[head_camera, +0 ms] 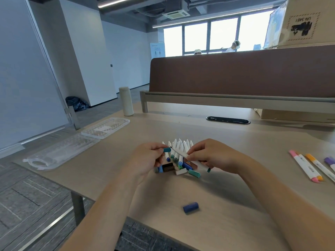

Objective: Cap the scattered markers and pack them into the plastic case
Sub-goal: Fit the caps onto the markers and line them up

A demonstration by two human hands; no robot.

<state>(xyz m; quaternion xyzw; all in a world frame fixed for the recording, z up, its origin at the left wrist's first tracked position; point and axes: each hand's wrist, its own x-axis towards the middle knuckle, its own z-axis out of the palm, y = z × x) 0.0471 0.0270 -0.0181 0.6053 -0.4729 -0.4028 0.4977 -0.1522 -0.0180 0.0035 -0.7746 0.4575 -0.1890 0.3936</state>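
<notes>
A clear plastic case (61, 153) is laid open at the left edge of the table (235, 142), with its two halves spread flat and joined end to end. Ribbed slots are seen through both halves; whether anything lies in the far half cannot be told through the glare. A pale cylindrical bottle (126, 101) is stood upright just beyond the case.

At the middle of the table, well apart from the case, a heap of markers (179, 147) is seen between the two hands. The white barrels are fanned away from the person, and blue, teal and brown ends and caps are mixed at the near side. A teal cap (167, 149) is pinched at the fingertips of the left hand (145, 160), whose fingers are curled round it. A white marker (181, 154) is gripped between the thumb and curled fingers of the right hand (212, 156) and held slanted above the heap, its fine dark tip right at the teal cap. Its other end, also teal, is shown below the right palm. Whether the tip is inside the cap cannot be told.

A dark blue cap (190, 207) is seen lying on its side nearer the person, apart from the heap. At the right edge, capped markers (306, 165) — pink, yellow and purple ends — are laid side by side
</notes>
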